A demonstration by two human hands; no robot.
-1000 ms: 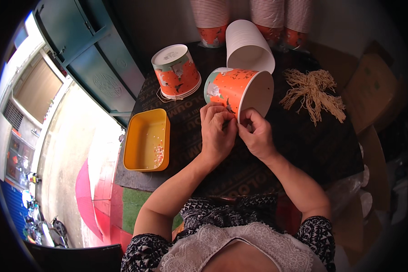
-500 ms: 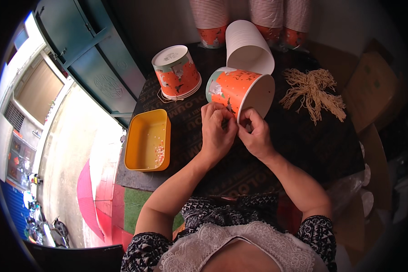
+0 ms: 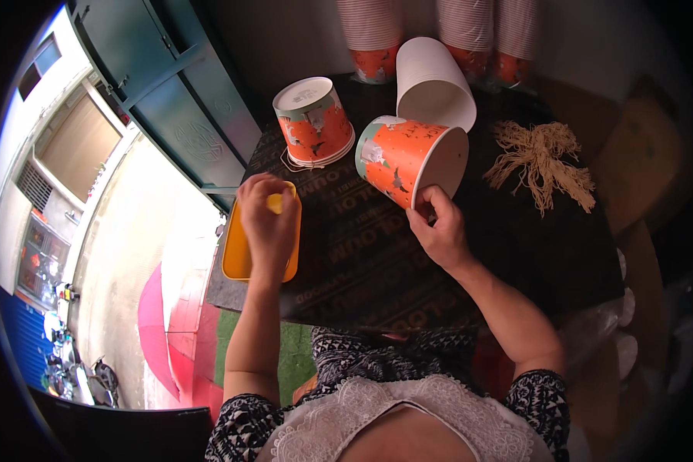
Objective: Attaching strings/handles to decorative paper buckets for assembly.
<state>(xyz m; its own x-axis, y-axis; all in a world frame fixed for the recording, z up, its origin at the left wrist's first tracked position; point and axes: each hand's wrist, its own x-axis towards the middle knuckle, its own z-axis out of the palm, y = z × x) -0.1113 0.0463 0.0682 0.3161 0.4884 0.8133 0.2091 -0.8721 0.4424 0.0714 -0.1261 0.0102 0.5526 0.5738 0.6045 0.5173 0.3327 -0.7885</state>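
An orange and green patterned paper bucket [image 3: 399, 160] lies tilted on its side, its white-rimmed mouth facing right. My right hand [image 3: 440, 225] pinches the near edge of its rim between thumb and fingers. My left hand [image 3: 268, 223] is over a yellow plastic tub [image 3: 232, 262], fingers curled and blurred. Whether anything is between those fingertips is hidden, and the hand covers most of the tub's inside. Behind it, a matching bucket [image 3: 316, 127] stands upside down with a thin cord at its rim.
A stack of white nested buckets [image 3: 431, 73] lies at the back, mouth toward me. Taller wrapped stacks [image 3: 369, 38] stand behind. A bundle of beige cords [image 3: 543, 162] rests at the right of the dark table [image 3: 346, 269]. A green metal door [image 3: 185, 108] is at the left.
My left hand has left the bucket's rim and moved left over the yellow tub. My right hand still holds the rim. The whole view has shifted slightly.
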